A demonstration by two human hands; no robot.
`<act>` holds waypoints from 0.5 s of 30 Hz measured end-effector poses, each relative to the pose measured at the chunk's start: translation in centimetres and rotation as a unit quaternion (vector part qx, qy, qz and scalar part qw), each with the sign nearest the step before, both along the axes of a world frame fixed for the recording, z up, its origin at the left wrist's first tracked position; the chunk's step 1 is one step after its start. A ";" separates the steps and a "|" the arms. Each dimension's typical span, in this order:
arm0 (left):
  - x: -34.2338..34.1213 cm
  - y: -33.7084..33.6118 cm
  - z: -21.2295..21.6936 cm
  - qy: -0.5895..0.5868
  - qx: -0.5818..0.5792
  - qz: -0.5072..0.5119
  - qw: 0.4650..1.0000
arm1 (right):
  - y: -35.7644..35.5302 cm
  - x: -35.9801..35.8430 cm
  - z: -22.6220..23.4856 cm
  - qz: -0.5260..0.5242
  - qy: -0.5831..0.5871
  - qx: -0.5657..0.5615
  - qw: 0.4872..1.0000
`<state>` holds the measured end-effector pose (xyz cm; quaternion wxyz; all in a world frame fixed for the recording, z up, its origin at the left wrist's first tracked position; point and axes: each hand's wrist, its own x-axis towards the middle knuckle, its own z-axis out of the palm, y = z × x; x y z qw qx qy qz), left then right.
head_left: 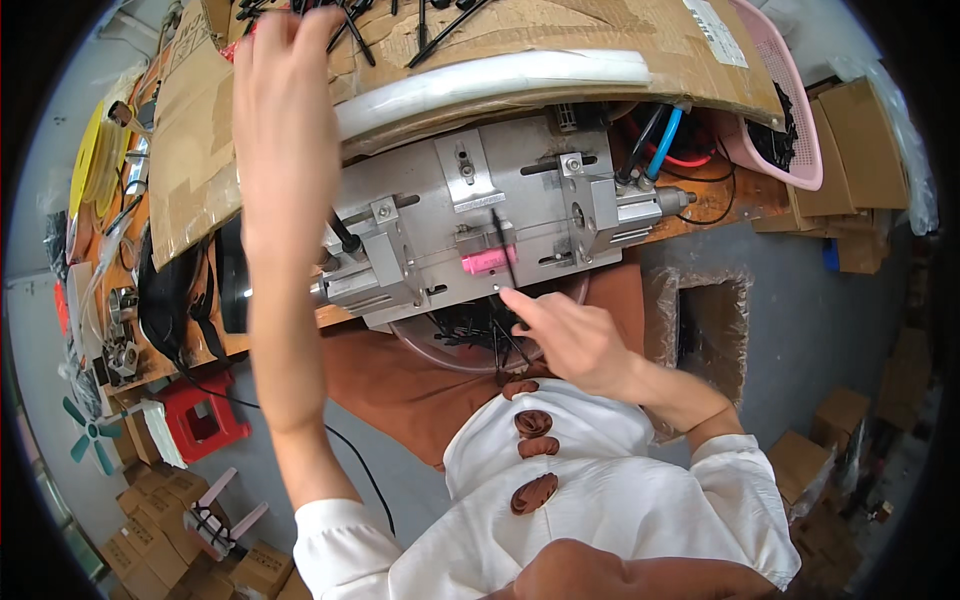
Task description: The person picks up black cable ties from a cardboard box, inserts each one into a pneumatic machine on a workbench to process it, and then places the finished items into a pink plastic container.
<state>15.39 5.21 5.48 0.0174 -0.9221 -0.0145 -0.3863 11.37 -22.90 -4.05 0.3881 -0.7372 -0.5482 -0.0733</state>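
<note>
Right hand point(570, 340), forefinger extended and holding nothing, sits just below the black cable tie point(500, 245) standing upright in the metal fixture point(470, 200). Left hand point(285, 60), fingers spread, reaches the loose ties point(420, 25) on the cardboard point(520, 35), well apart.

Pink plastic basket point(790, 110) at upper right; red stool point(203, 418), cardboard boxes point(160, 510) and teal fan point(90, 435) on floor.

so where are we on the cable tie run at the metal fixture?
Done: black ties lie heaped in the clear bowl under the metal fixture. In hand: one black tie stands in the fixture; right hand fingers its lower end. Left: left hand reaches loose ties on the cardboard.
</note>
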 end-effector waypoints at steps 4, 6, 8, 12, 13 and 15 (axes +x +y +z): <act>2.2 2.0 2.5 0.092 0.048 -0.013 0.994 | 1.6 -1.0 -1.6 -0.021 0.011 -0.031 0.999; 2.3 1.2 3.2 0.129 -0.010 0.002 0.992 | 1.8 -0.6 -1.5 -0.026 0.017 -0.037 0.999; 1.8 -0.1 3.9 0.164 -0.066 0.019 0.984 | 2.0 -0.5 -1.2 -0.030 0.022 -0.041 0.998; 0.9 -1.9 4.6 0.139 -0.043 -0.033 0.989 | 1.9 -0.2 -0.9 -0.031 0.029 -0.062 0.997; 1.0 -2.0 4.6 0.132 -0.059 -0.044 0.988 | 1.8 -0.2 -0.9 -0.032 0.033 -0.069 0.997; 1.9 -1.0 4.6 0.141 -0.083 -0.088 0.983 | 1.8 0.1 0.5 -0.033 0.023 -0.081 0.996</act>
